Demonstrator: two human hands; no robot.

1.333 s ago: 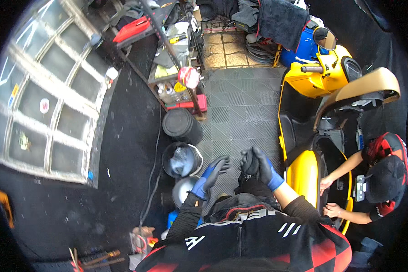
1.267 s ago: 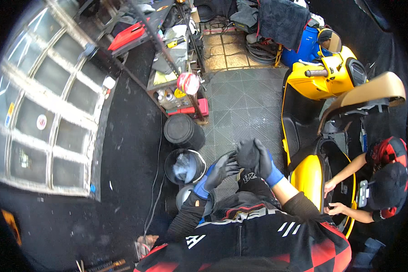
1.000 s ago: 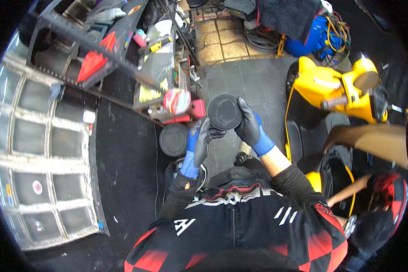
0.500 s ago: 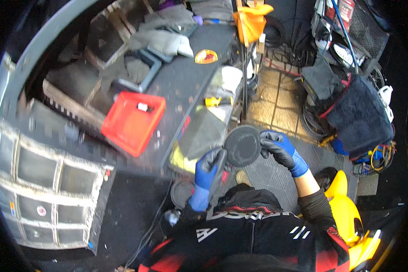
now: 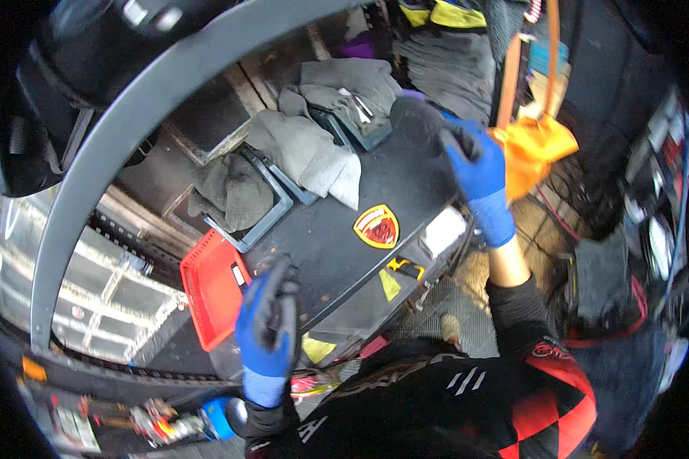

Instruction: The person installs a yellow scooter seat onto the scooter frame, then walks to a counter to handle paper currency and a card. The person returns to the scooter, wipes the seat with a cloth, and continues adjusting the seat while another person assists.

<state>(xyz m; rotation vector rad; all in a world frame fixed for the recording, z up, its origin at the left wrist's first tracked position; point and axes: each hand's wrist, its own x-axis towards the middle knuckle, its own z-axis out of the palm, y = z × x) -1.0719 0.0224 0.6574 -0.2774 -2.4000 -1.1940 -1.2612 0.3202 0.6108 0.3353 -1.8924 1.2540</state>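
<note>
Both my hands wear blue gloves with dark grey palms. My right hand [image 5: 473,157] reaches to the far side of the black worktop and grips a round, flat black pad [image 5: 419,128] by its edge. Motion smears the pad a little. Over the near left part of the worktop is my left hand [image 5: 269,317], its fingers loosely extended upward and holding nothing I can see. Just beside it lies a shallow red plastic tray [image 5: 203,294] with a small dark item against its side.
Grey bins [image 5: 264,222] with grey cloths [image 5: 298,153] line the worktop's back. Folded grey towels [image 5: 452,73] are stacked at the far end. An orange bag [image 5: 540,149] hangs close to my right hand. A curved grey bar [image 5: 92,153] arches across the left.
My view has swung toward the worktop. The pad, formerly between both hands near my body, is now in my right hand, farther forward. My left hand has come away from it, toward the tray.
</note>
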